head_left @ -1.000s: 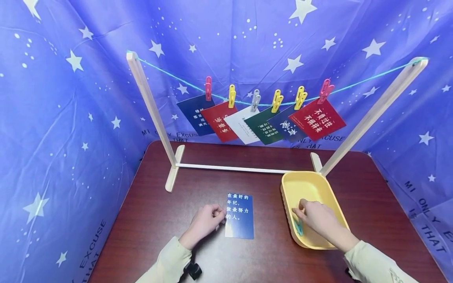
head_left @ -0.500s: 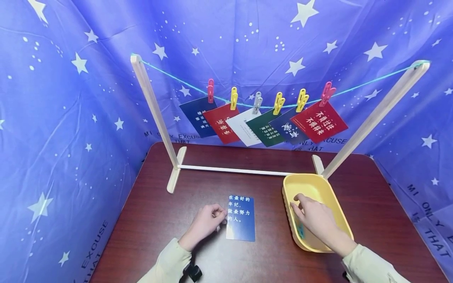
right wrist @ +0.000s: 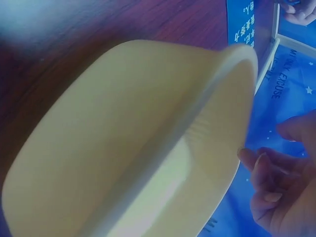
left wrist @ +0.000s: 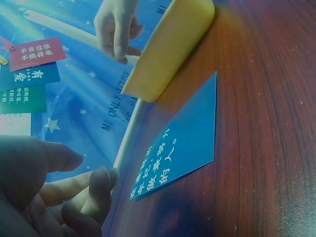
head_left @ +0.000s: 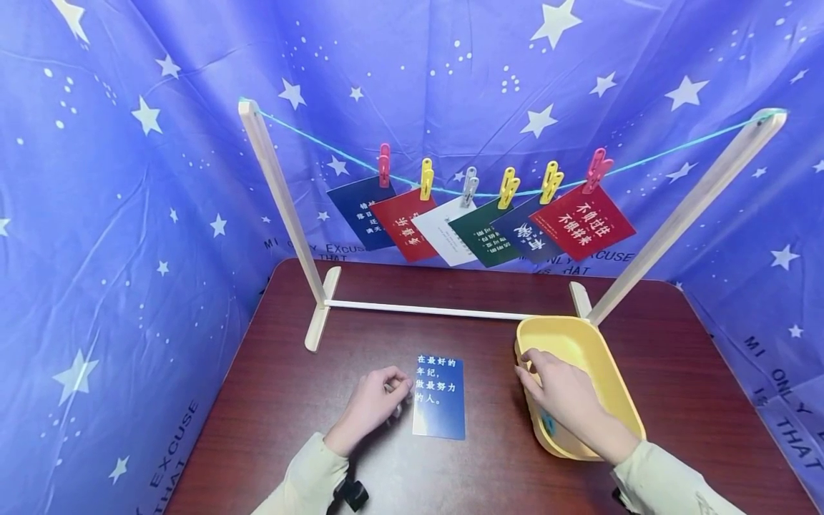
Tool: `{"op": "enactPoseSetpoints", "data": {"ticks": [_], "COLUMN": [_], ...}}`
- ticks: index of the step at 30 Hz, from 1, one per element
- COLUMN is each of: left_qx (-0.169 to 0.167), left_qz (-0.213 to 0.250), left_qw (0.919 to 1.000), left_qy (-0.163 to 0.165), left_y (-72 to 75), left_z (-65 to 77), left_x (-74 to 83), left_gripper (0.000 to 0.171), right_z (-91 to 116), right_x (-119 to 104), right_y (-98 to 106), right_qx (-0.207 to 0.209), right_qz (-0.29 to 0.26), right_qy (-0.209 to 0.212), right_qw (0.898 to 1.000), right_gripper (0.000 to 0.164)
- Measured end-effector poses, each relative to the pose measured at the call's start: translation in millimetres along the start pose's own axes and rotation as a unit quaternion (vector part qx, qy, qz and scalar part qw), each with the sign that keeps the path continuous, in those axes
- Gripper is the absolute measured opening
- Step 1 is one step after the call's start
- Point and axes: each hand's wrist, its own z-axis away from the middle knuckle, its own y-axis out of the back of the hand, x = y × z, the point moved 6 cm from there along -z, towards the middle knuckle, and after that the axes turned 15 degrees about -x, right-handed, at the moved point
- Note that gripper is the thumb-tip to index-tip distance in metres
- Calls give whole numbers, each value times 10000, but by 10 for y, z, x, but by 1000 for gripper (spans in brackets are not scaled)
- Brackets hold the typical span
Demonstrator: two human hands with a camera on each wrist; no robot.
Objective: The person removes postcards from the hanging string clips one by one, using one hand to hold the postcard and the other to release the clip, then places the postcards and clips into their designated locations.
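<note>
On the table lies a blue card (head_left: 444,411) with white writing. Just left of it rests my left hand (head_left: 372,404); in the left wrist view its fingers (left wrist: 61,185) are loosely bent, thumb apart, with nothing between them. My right hand (head_left: 566,390) hovers over the left rim of the yellow basket (head_left: 621,390). The right wrist view has its thumb and fingers (right wrist: 264,173) apart and holding nothing. Under the hand, inside the basket, shows part of a teal clothespin (head_left: 548,423); the hand hides some of the basket floor.
Behind the card stands a wooden frame (head_left: 280,193) with a teal string (head_left: 682,146). Several cards, such as a red one (head_left: 582,225), hang from it by clothespins (head_left: 508,189). A white rod (head_left: 425,310) joins the frame's feet. A starry blue cloth (head_left: 161,200) surrounds the table.
My right hand has shifted left, from inside the basket toward its left rim. The left hand keeps its place beside the card. The whole head view has shifted slightly.
</note>
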Motion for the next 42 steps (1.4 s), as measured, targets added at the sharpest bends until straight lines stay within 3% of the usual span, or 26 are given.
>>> {"op": "enactPoseSetpoints", "data": {"ticks": [8, 17, 22, 35, 42], "left_qx": [53, 167, 256, 685, 882], "left_qz": [105, 391, 474, -11, -180], "left_qw": [9999, 9990, 9985, 9971, 9953], "left_qy": [-81, -109, -105, -338, -346], "left_y": [20, 79, 114, 255, 308], "left_z": [-6, 12, 27, 47, 49], "left_x": [6, 70, 45, 105, 124], "left_gripper": [18, 20, 19, 17, 14], "right_z": [-69, -201, -268, -437, -544], "right_x": [-117, -248, -318, -601, -756], "right_y": [54, 116, 155, 277, 432], "right_qx": [366, -39, 9, -237, -95], "right_qz": [-28, 13, -54, -492, -545], "right_qy": [303, 291, 387, 490, 727], "right_qw": [9989, 9996, 9992, 9973, 9958], "right_gripper": [13, 17, 19, 20, 21]}}
